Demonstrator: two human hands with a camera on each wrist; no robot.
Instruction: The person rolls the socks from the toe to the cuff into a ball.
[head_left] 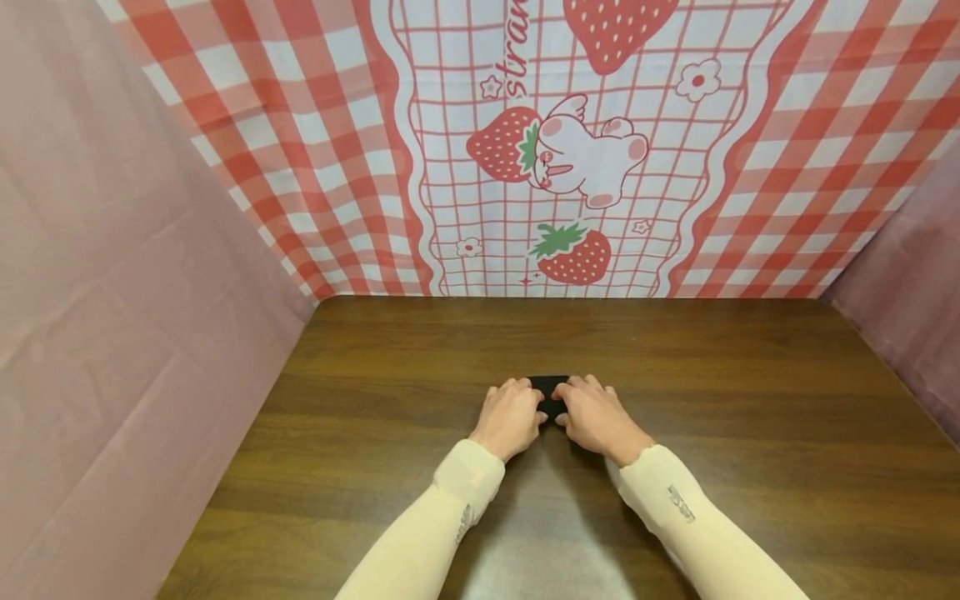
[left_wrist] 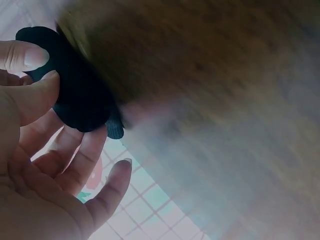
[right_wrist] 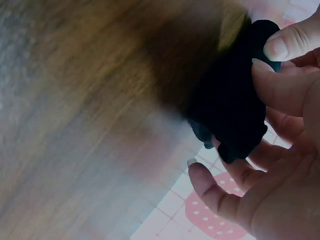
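A small folded black knit cloth is held between both hands over the middle of the table. My left hand grips its left side, and my right hand grips its right side. In the left wrist view, thumb and index finger lie on the near face of the black cloth, other fingers reach behind it, and a ribbed bit like a sock cuff sticks out at one end. The right wrist view shows a matching hold on the black cloth, with a loose flap at its lower end and the little finger held away.
The brown wooden table runs back to a red-and-white checked cloth printed with strawberries. Pink cloth hangs along the left side, and more pink cloth along the right.
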